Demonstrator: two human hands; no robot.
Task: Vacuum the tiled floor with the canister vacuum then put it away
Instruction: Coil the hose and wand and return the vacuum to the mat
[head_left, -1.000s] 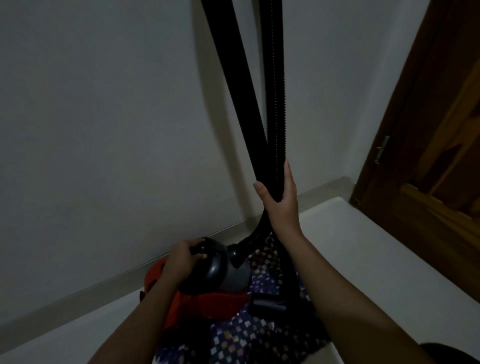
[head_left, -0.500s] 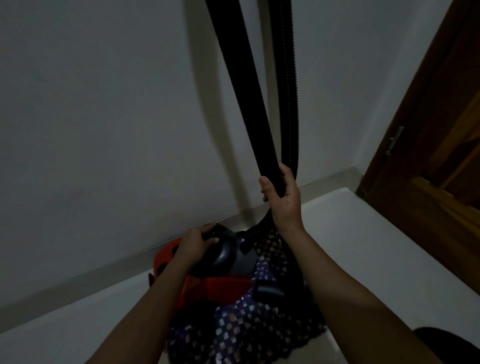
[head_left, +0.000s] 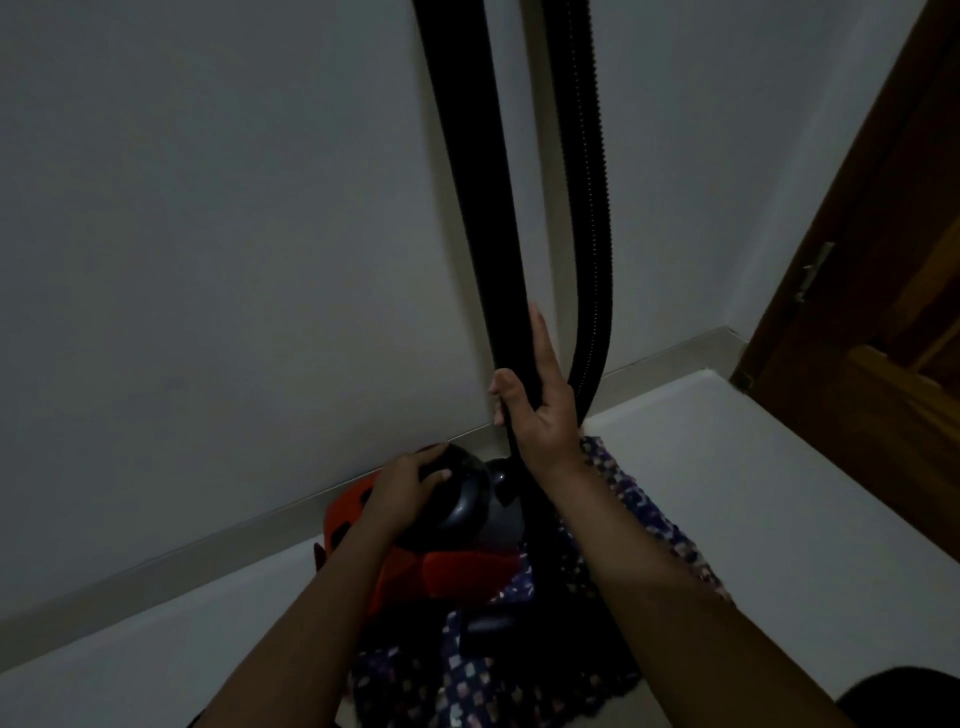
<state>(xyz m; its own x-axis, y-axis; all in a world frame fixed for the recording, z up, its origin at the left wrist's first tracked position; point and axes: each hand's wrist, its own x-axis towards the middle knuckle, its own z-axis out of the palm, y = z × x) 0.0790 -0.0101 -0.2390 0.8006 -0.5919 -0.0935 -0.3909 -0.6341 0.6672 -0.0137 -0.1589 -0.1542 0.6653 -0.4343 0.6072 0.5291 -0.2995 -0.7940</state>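
The red and grey canister vacuum (head_left: 457, 561) sits on the pale tiled floor (head_left: 753, 493) against the wall, partly draped by a patterned cloth (head_left: 519, 670). My left hand (head_left: 402, 493) grips the dark rounded handle on top of the canister. A smooth black wand (head_left: 467, 182) and a ribbed black hose (head_left: 587, 182) rise upright along the wall. My right hand (head_left: 540, 405) wraps the wand low down, index finger stretched up along it. The ribbed hose curves behind that hand toward the canister.
A white wall (head_left: 208, 260) with a pale skirting board (head_left: 156, 566) runs behind the vacuum. A brown wooden door (head_left: 883, 312) with a metal hinge stands at the right. A dark shape shows at the bottom right corner.
The view has drifted so the door and vacuum sit further right and up. My right hand has loosened from a full grip, index finger now extended up the wand. The left hand stays on the handle.
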